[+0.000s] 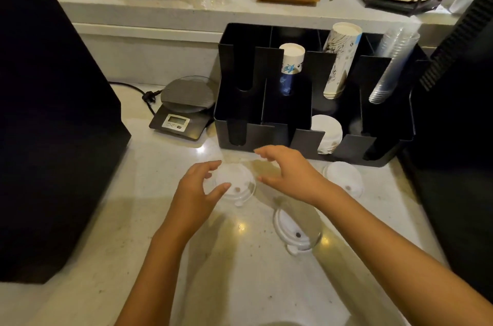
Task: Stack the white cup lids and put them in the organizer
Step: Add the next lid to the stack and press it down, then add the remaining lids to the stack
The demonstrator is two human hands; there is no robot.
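Three white cup lids lie flat on the pale counter. One lid [234, 184] sits between my hands, in front of the black organizer [240, 109]. A second lid [293, 232] lies nearer me, partly under my right forearm. A third lid [344, 176] rests to the right, close to the organizer's front wall. My left hand [197, 195] hovers at the left rim of the middle lid, fingers spread. My right hand [288, 171] is just right of that lid, fingers curved and apart, holding nothing. A stack of white lids [328, 133] stands in a front slot of the organizer.
Paper cup stacks [344, 58] and clear plastic cups [392, 64] lean in the organizer's rear slots. A digital scale [184, 109] with a cable sits left of it. Large dark machines flank the counter on the left [48, 112] and right [458, 138]. A raised shelf runs behind.
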